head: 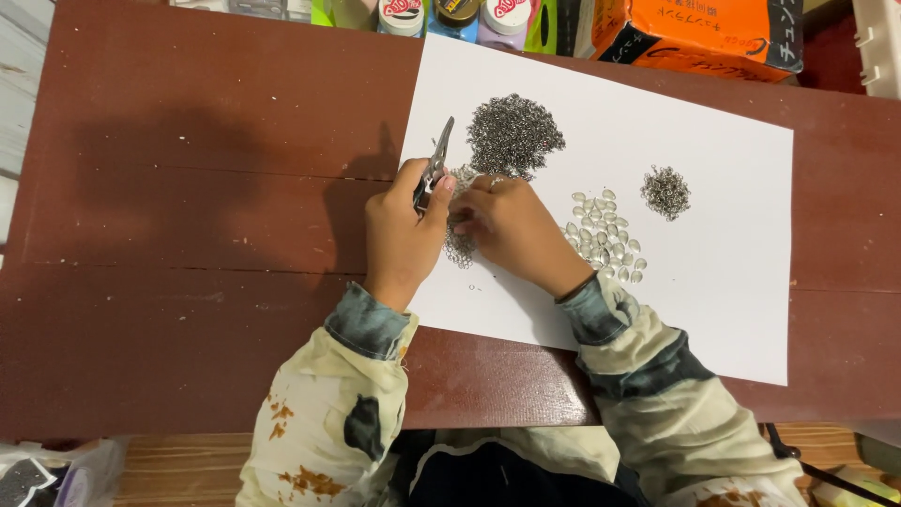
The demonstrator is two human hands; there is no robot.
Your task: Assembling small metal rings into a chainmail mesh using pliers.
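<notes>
My left hand (402, 235) is closed around a pair of small metal pliers (435, 161), whose jaws point up and away over the edge of a white paper sheet (713, 282). My right hand (511, 230) rests on the sheet with its fingers pinched on a piece of woven chain mesh (459, 246), most of which is hidden under both hands. Just beyond the hands lies a large heap of small dark metal rings (514, 134). To the right of my right hand lie several clear teardrop beads (605, 235).
A smaller heap of metal rings (665, 192) sits further right on the sheet. The sheet lies on a dark red-brown wooden table (188, 235). Paint jars (455, 14) and an orange box (699, 33) stand along the far edge.
</notes>
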